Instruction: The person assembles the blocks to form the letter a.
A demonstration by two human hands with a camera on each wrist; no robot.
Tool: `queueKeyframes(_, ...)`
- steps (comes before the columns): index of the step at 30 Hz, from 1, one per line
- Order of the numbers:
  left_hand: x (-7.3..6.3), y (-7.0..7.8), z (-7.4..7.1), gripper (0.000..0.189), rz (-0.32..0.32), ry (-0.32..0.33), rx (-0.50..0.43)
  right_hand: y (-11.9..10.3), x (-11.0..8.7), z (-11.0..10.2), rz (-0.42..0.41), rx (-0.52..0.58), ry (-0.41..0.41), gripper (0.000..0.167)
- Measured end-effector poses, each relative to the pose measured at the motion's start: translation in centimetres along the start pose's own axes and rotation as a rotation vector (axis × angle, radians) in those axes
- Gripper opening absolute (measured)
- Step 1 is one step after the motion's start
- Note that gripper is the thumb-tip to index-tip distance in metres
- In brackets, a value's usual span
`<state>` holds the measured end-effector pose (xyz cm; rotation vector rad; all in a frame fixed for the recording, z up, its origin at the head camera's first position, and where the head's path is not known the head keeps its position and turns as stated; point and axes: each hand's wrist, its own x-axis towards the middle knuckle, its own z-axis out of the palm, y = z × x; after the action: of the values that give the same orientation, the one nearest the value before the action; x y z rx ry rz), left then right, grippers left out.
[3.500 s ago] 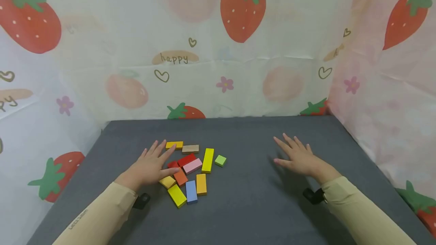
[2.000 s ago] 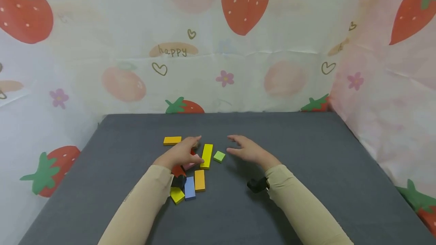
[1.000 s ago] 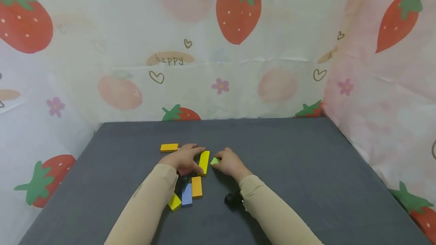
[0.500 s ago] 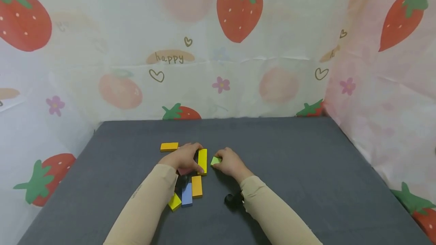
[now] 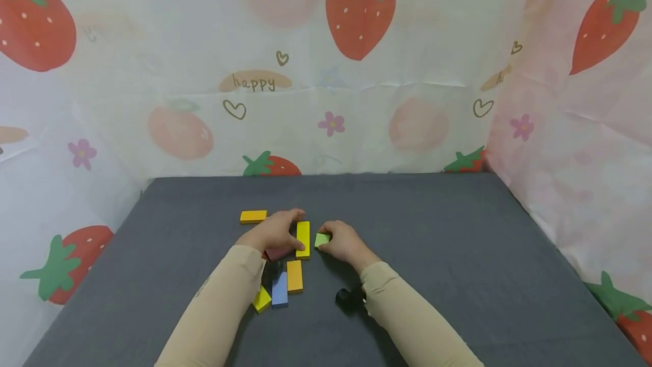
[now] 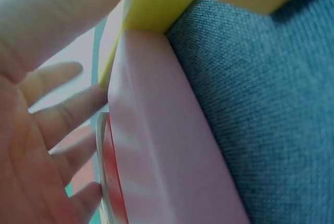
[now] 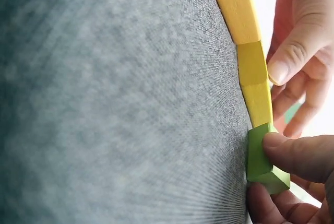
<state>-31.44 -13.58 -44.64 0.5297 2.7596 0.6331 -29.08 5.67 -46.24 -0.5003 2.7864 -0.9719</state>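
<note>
My left hand spans a long yellow block, thumb on its near end and a fingertip by its far end. Beneath that hand lies a pink block, large in the left wrist view, with a red block and a pale wooden one partly showing beyond it. Just right of the yellow block, my right hand pinches a small light green block between thumb and fingers. In the right wrist view the green block sits on the cloth close to the yellow block's side.
Toward me lie an orange block, a blue block and a second yellow block, partly behind my left sleeve. A yellow-orange block lies at the far left. Grey cloth covers the table; a strawberry-print curtain hangs around.
Both hands came in from the sides to the blocks. The right took hold of the green block. The long yellow block was turned straight and shifted slightly left under my left hand.
</note>
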Motion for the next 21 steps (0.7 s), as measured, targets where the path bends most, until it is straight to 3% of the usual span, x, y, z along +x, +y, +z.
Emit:
queueKeyframes(4, -0.13, 0.05, -0.09, 0.083, 0.022, -0.038, 0.138, -0.13, -0.01, 0.08, -0.004, -0.012, -0.007, 0.024)
queueKeyframes(7, -0.18, 0.06, -0.10, 0.083, 0.030, -0.049, 0.168, -0.31, 0.06, 0.16, 0.006, -0.023, -0.019, 0.026)
queueKeyframes(15, 0.00, -0.03, 0.12, 0.083, -0.005, -0.020, 0.046, -0.59, 0.23, 0.24, 0.019, 0.008, -0.056, 0.025)
queueKeyframes(21, -0.01, 0.05, 0.21, 0.067, 0.015, 0.035, -0.064, -0.35, 0.30, 0.35, 0.057, 0.073, -0.057, 0.019)
